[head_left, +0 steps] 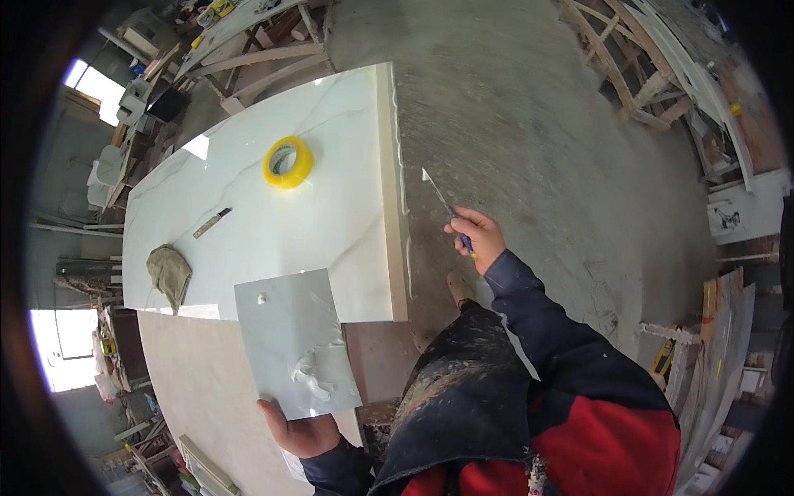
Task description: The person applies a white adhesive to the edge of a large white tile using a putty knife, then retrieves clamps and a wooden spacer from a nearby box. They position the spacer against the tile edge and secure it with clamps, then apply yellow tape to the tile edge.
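Observation:
My right hand [478, 234] is closed round a slim screwdriver-like tool [447, 207] with a blue handle and yellow end; white paste sits on its tip. It is held in the air just right of a slab's edge. My left hand [303, 431] grips the near edge of a flat grey sheet [285, 335], thumb on top. A smeared lump of white paste [316, 374] and a small dab lie on the sheet. Beyond it is the white marble-look slab [339, 223], with a pale strip along its right edge. White paste runs in a line outside that strip.
On the slab lie a yellow tape roll [288, 162], a utility knife [212, 222] and a crumpled olive cloth [169, 274]. Wooden frames [633, 66] stand at far right, and a wooden-legged table [256, 50] at far left. Boards [711, 372] lean at the right.

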The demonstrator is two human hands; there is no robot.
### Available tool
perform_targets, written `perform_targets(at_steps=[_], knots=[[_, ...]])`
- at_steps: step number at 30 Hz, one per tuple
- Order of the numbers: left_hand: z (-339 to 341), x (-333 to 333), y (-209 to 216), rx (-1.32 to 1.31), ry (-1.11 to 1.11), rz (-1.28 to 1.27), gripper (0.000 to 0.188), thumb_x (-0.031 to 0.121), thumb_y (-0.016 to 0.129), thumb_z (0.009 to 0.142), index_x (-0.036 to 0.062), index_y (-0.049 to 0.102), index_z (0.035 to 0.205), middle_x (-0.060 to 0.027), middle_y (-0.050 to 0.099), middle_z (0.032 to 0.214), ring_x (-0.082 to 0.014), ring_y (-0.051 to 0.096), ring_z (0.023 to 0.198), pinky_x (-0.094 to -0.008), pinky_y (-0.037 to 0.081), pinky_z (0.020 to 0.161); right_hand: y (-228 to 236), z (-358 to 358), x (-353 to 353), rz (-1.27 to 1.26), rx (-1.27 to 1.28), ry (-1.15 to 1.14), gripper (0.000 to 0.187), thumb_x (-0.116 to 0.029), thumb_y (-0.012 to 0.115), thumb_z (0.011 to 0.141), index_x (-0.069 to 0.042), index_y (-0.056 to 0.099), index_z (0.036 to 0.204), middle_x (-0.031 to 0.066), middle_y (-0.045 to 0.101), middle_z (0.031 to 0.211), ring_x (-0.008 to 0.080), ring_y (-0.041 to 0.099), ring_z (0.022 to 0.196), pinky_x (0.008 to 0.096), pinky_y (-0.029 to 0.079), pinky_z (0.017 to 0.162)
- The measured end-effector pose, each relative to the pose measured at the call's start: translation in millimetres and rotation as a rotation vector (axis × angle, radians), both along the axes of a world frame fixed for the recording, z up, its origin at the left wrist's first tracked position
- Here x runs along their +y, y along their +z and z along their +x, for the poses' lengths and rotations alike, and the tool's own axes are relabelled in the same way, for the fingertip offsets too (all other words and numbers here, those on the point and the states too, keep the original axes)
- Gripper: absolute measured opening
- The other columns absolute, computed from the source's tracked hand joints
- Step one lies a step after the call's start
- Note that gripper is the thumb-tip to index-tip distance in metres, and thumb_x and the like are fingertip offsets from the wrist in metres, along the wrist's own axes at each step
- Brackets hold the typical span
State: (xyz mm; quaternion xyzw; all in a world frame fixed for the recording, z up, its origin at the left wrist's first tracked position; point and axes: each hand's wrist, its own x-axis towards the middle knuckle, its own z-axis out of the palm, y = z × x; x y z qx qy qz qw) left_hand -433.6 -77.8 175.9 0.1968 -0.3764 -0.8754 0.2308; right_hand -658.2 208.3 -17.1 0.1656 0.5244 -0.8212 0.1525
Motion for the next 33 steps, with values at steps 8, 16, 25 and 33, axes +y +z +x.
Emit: perform_targets(at_steps=[8,16,25,33], knots=[[26,-27,-9,-0.035,-0.097,0.006,0.059,0.041,0.05,0.103,-0.0022,0.044,0.143,-0.0148,0.053,0.141,-0.03,0.051,0.128,-0.0457,0.039,0.109,16,69,-14,-0.075,0.015,0.079,0.042,-0.012,0.062,0.096,0.005,0.054,0.134,0.0144,0.071,0.099,0.0129,0.06,0.063,0.0246,0.043,0.051],[46,-38,-15,-0.054,-0.07,-0.009,0.058,0.04,0.05,0.103,-0.0019,0.045,0.142,-0.0146,0.053,0.142,-0.0299,0.051,0.129,-0.0461,0.039,0.11,-16,81,-55,0.161,0.048,0.004,0.042,-0.017,0.069,0.093,-0.005,0.062,0.132,0.0029,0.069,0.09,0.0077,0.058,0.064,0.0226,0.044,0.052],[38,-28,-12,-0.029,-0.117,-0.02,0.06,0.042,0.048,0.103,-0.0011,0.043,0.145,-0.016,0.051,0.144,-0.0317,0.05,0.13,-0.0476,0.038,0.111,-43,121,-65,0.309,0.102,-0.07,0.042,-0.011,0.071,0.09,-0.003,0.063,0.13,0.0005,0.064,0.078,0.0064,0.056,0.062,0.0227,0.044,0.052],[33,-26,-13,-0.06,-0.195,0.058,0.064,0.046,0.049,0.101,0.001,0.041,0.146,-0.014,0.049,0.145,-0.0308,0.048,0.132,-0.0479,0.037,0.112,86,143,-16,0.253,0.168,0.256,0.038,-0.01,0.071,0.09,-0.003,0.065,0.127,0.0024,0.07,0.094,0.0081,0.06,0.072,0.0245,0.049,0.061]])
